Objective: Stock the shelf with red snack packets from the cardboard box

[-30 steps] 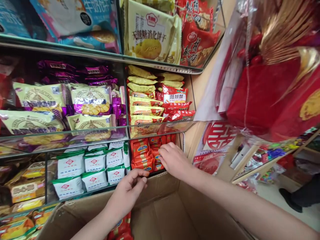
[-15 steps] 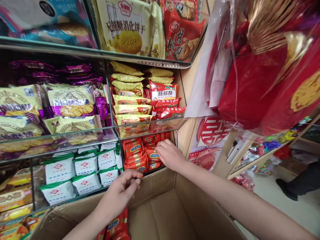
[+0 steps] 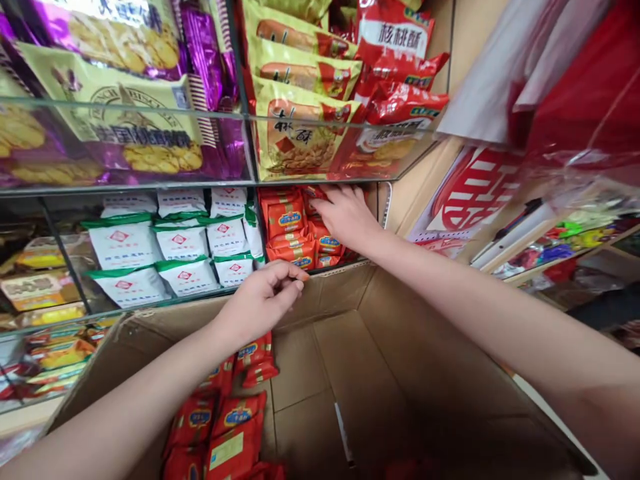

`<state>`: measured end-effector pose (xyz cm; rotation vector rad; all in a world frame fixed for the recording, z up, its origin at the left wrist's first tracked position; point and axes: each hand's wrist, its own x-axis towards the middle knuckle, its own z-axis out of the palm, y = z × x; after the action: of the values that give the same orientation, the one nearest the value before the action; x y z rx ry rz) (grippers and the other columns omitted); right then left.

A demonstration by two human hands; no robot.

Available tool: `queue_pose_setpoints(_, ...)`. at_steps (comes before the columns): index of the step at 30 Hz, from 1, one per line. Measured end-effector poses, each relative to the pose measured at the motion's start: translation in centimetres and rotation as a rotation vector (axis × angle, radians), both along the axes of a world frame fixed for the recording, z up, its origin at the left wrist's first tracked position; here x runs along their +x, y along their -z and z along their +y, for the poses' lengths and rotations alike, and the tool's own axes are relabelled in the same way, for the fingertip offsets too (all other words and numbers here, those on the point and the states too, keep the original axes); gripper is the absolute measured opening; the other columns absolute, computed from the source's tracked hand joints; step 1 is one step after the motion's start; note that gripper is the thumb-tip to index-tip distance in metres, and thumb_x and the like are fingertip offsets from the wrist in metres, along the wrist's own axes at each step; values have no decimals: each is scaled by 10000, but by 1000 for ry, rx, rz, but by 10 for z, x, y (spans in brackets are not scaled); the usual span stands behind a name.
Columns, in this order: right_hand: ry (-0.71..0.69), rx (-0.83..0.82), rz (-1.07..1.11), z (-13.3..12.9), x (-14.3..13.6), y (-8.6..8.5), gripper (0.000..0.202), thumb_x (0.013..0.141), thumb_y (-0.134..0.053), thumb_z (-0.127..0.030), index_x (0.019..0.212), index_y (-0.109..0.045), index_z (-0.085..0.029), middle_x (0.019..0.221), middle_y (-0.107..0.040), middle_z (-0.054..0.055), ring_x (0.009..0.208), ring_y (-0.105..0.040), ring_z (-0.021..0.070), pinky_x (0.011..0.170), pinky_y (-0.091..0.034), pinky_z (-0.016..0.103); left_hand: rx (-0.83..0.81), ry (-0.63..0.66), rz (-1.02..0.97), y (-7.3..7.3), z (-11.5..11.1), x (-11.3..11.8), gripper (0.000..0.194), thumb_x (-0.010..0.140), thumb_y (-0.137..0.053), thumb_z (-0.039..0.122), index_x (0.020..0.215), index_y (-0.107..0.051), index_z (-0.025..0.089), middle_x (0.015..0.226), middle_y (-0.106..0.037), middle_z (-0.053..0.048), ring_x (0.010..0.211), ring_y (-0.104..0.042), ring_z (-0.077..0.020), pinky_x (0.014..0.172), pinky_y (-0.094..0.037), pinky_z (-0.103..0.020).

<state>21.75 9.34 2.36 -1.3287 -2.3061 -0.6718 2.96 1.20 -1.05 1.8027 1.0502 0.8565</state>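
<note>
My right hand [image 3: 347, 217] reaches into a shelf compartment of red packets [image 3: 290, 218], its fingers spread over the packets at the back right; no packet shows in its grip. My left hand [image 3: 273, 290] hovers over the far edge of an open cardboard box [image 3: 345, 287], thumb and fingers pinched together. A small orange-red bit shows at its fingertips, too small to name. More red packets [image 3: 237, 417] lie in the left part of the box, below my left forearm.
White-and-green packets [image 3: 185, 243] fill the compartment to the left. A glass shelf front [image 3: 320, 150] runs above my right hand, with yellow packets [image 3: 300, 133] behind it. Red decorations in plastic [image 3: 590, 100] hang at the right.
The view has tilted down and closer, showing more of the box and its red packets. My right hand has moved further back over the shelf packets. My left hand stays pinched near the box edge.
</note>
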Motion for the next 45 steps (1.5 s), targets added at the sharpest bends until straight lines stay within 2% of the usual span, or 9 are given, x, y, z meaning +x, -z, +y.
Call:
queue_pose_setpoints(4,-13,22,-39,-7,6,0,310,869,-344,-204,1066,-583,-197,1335,-388,88,1184,-267,273,881,-247,441,65,8,30,3,2,-2,185,754,-502,299,845,-601,171,741,-527,-7,602,-498,-100,539,-467,-218)
queue_pose_setpoints(8,5,30,-79,-10,9,2,312,878,-331,-250,950,-631,-202,1342,-375,75,1179,-275,266,898,-235,447,50,36,55,3,4,-3,180,761,-492,292,854,-587,170,734,-532,-4,595,-501,-101,519,-459,-216)
queue_pose_setpoints(15,75,29,-26,-8,6,5,362,890,-257,-231,1096,-547,-161,1336,-359,109,1122,-295,300,866,-265,478,34,63,61,3,6,-2,177,764,-493,294,863,-574,172,664,-510,19,561,-503,-96,530,-463,-222)
queue_pose_setpoints(18,154,65,33,-9,7,8,375,895,-232,-238,1139,-496,-132,1304,-377,134,1100,-309,311,855,-278,497,32,63,62,4,6,-1,172,761,-493,285,863,-568,169,658,-509,21,558,-501,-95,533,-467,-224)
queue_pose_setpoints(23,339,98,139,-10,2,14,441,870,-324,-333,1184,-414,-38,1273,-335,220,1053,-346,349,810,-301,537,64,77,92,5,6,-2,173,765,-481,286,861,-564,168,643,-505,24,567,-495,-97,545,-470,-230)
queue_pose_setpoints(29,384,58,171,-2,-12,9,459,866,-312,-390,1157,-435,-58,1230,-357,210,1076,-319,373,800,-294,570,111,76,121,6,7,-2,179,765,-472,282,858,-572,165,640,-500,27,566,-492,-95,546,-464,-225)
queue_pose_setpoints(34,372,44,159,-10,-8,11,478,862,-302,-413,1178,-407,-70,1285,-286,210,1129,-257,379,827,-268,574,180,69,139,7,9,0,156,752,-475,247,829,-581,162,648,-511,31,573,-509,-90,560,-461,-214)
queue_pose_setpoints(38,385,64,205,-14,-6,15,500,859,-293,-449,1169,-408,-75,1264,-324,209,1129,-270,359,842,-266,556,178,52,155,4,8,2,128,740,-480,206,794,-583,152,640,-527,31,529,-502,-80,536,-446,-207)
queue_pose_setpoints(45,535,56,419,8,-33,14,586,860,-170,-531,1117,-478,-104,1243,-386,187,1111,-328,346,848,-255,571,320,46,217,2,4,0,141,712,-499,126,787,-616,146,729,-547,6,566,-502,-83,573,-439,-217)
